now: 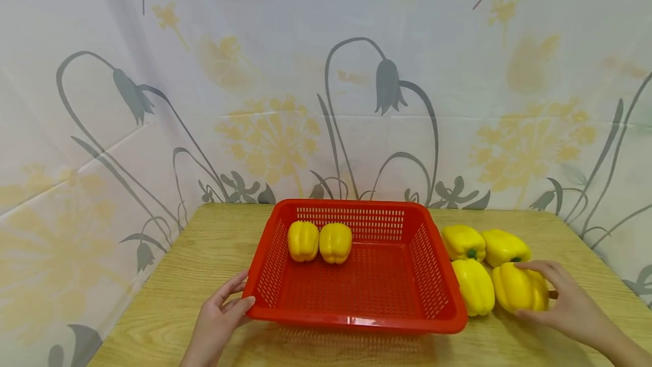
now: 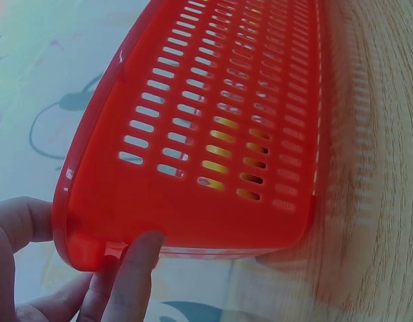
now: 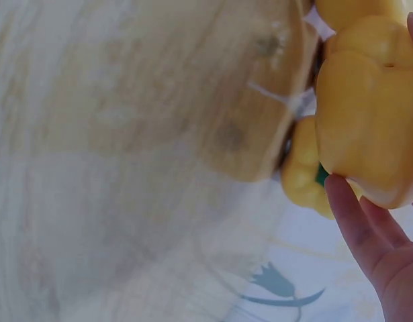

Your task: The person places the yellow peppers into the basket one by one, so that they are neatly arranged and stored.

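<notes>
A red plastic basket [image 1: 356,324] with slotted walls stands on the table. At its near left corner my left hand [image 1: 216,316] pinches the rim, thumb on the inside in the head view; in the left wrist view the fingers [image 2: 135,275] lie along the outer wall. Two yellow bell peppers [image 1: 304,241] sit side by side inside, toward the back left. To the right of the basket, my right hand [image 1: 565,304] grips another yellow bell pepper [image 1: 517,287], thumb at the near side and fingers over the far side. The same pepper [image 3: 371,114] fills the upper right of the right wrist view.
Three more yellow bell peppers [image 1: 474,287] lie close between the held one and the basket's right wall, two of them behind with green stems showing. The wood-grain table [image 1: 168,299] meets a floral cloth [image 1: 285,72] at the back.
</notes>
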Demonstrator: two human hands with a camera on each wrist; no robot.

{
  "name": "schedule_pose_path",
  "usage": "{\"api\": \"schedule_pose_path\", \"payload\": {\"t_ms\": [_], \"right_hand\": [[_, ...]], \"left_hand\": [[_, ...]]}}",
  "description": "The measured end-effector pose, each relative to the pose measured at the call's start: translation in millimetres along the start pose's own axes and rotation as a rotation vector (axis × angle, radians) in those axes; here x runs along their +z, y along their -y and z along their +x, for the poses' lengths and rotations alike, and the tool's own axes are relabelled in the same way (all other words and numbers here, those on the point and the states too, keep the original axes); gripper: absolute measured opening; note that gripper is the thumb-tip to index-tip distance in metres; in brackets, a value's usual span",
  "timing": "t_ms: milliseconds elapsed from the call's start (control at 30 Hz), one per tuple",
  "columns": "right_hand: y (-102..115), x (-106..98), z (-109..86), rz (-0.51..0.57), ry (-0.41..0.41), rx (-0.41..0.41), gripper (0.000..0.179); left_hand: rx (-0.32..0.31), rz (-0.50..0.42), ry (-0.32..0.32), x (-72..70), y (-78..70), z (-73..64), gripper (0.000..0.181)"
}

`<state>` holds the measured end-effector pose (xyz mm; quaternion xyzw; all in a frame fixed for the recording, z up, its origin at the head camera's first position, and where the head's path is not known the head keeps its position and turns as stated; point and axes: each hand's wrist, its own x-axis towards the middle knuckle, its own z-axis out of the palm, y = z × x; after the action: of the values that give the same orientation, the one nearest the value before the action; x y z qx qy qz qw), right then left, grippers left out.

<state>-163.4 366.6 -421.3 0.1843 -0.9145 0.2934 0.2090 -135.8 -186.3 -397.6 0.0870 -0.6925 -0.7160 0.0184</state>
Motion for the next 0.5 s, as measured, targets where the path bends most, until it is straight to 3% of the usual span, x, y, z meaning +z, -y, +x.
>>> {"api": "schedule_pose_path", "payload": {"t_ms": [500], "right_hand": [[19, -18, 21.7, -0.037, -0.004, -0.046, 0.078]], "left_hand": [[0.006, 0.002, 0.002, -0.9, 2.2, 0.8, 0.052]]}}
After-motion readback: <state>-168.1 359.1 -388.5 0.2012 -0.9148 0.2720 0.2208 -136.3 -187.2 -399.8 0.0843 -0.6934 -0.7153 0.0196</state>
